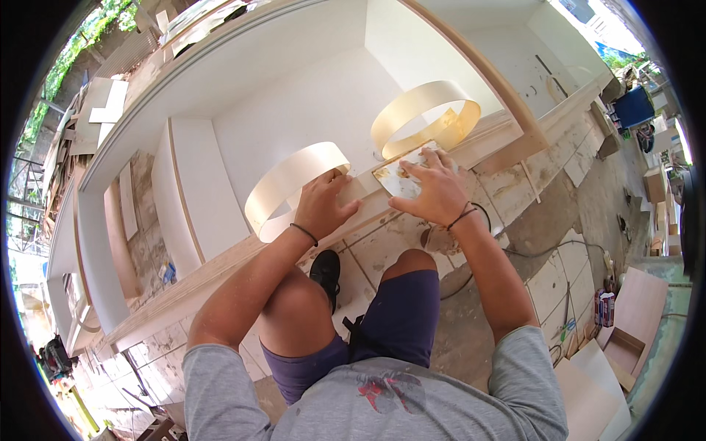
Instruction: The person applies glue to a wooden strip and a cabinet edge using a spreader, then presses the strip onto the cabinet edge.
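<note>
Two loops of pale, wood-coloured edge banding stand along the near rail of a large white cabinet carcass (287,103). The left edge banding loop (290,173) rises beside my left hand (323,200). That hand's fingers curl over the band at the rail, and its thumb points out to the right. My right hand (434,187) grips a small flat board (401,176) with a white, brown-stained face, fingers over its top and thumb along its near side. Just behind the board stands the right edge banding loop (426,114). The band's stretch between my hands is partly hidden.
A cabinet divider (180,187) stands at the left. A black cable (544,250) crosses the dirty tiled floor to the right. Wood panels (640,316) lie at the lower right, near a blue bin (634,108) farther back. My black shoe (325,275) is close to the rail.
</note>
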A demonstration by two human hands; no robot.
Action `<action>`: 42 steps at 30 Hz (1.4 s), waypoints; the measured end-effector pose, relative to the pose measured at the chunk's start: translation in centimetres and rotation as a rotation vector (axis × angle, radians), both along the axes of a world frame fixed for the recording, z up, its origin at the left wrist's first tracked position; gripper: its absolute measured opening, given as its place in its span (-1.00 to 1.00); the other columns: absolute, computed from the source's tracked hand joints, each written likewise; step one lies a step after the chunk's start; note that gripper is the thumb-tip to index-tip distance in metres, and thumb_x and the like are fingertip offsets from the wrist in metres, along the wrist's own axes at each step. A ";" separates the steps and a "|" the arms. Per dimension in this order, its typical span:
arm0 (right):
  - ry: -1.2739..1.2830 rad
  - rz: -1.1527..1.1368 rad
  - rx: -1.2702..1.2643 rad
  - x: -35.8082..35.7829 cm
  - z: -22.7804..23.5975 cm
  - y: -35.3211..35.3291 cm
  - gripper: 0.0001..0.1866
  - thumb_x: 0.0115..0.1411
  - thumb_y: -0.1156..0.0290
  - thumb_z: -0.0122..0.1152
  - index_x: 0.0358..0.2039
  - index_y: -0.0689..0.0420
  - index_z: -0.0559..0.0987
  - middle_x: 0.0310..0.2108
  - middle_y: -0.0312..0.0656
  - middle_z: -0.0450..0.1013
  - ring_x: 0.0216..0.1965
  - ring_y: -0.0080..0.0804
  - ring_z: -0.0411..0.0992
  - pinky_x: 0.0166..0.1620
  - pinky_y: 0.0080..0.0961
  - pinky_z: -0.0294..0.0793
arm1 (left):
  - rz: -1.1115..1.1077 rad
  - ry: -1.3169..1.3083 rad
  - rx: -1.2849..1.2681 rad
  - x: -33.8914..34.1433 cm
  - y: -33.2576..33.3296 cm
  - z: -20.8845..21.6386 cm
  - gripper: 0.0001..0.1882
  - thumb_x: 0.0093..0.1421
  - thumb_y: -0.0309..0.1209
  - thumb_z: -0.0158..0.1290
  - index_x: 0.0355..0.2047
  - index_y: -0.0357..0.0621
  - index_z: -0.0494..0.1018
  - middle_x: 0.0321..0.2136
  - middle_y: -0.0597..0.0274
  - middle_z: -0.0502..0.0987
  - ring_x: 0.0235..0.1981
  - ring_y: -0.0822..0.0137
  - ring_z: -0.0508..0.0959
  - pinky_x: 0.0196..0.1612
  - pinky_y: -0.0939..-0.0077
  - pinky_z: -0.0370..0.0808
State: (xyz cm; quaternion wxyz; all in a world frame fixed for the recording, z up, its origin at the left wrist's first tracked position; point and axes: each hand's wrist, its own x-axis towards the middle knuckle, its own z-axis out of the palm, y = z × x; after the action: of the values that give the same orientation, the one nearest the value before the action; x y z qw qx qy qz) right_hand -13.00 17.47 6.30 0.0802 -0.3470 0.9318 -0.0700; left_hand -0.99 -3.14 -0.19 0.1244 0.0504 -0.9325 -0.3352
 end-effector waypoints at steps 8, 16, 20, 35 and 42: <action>0.025 -0.013 0.008 -0.1 -0.3 -0.3 -0.19 -0.20 -0.22 0.35 0.12 -0.21 0.53 0.28 0.09 0.18 0.35 0.09 0.02 0.22 0.18 0.05 | -0.004 -0.002 0.039 0.0 0.1 -0.2 -0.50 -0.04 -0.25 0.24 -0.11 -0.25 0.51 -0.13 -0.01 0.45 -0.02 0.00 0.42 0.06 0.17 0.34; 0.001 -0.018 0.059 -0.6 0.7 -0.5 -0.18 -0.20 -0.22 0.34 0.12 -0.20 0.53 0.27 0.09 0.19 0.32 0.09 0.07 0.23 0.11 0.12 | -0.016 0.012 0.022 -0.3 0.0 -0.2 -0.50 -0.04 -0.25 0.24 -0.11 -0.26 0.50 -0.10 -0.04 0.45 -0.01 -0.03 0.42 0.07 0.19 0.34; 0.016 0.006 0.056 -0.6 0.5 0.0 -0.19 -0.20 -0.22 0.33 0.13 -0.21 0.52 0.27 0.10 0.18 0.32 0.08 0.10 0.24 0.07 0.15 | -0.018 0.033 0.028 -0.2 -0.2 -0.1 -0.51 -0.04 -0.25 0.24 -0.11 -0.27 0.50 -0.12 -0.03 0.45 -0.02 -0.02 0.42 0.06 0.18 0.35; -0.031 -0.046 0.125 0.5 1.3 0.6 -0.21 -0.22 -0.17 0.32 0.11 -0.24 0.52 0.26 0.00 0.22 0.32 -0.02 0.11 0.22 0.09 0.17 | 0.004 0.016 -0.037 0.2 0.1 -0.2 -0.54 0.02 -0.21 0.23 -0.13 -0.22 0.51 -0.14 0.06 0.52 -0.07 0.04 0.50 0.04 0.18 0.38; -0.077 -0.101 0.204 1.1 2.5 0.7 -0.22 -0.20 -0.22 0.30 0.08 -0.17 0.55 0.25 0.00 0.23 0.31 0.01 0.12 0.22 0.19 0.09 | 0.011 0.022 -0.013 -0.5 0.0 -0.2 -0.56 -0.01 -0.20 0.24 -0.16 -0.19 0.51 -0.17 0.09 0.46 -0.05 0.03 0.43 0.00 0.17 0.37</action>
State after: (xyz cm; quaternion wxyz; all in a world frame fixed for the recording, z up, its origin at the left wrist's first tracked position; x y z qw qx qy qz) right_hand -11.89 18.14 8.81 0.1474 -0.2869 0.9465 0.0081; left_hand -1.47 -3.10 -0.40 0.1367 0.0509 -0.9331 -0.3288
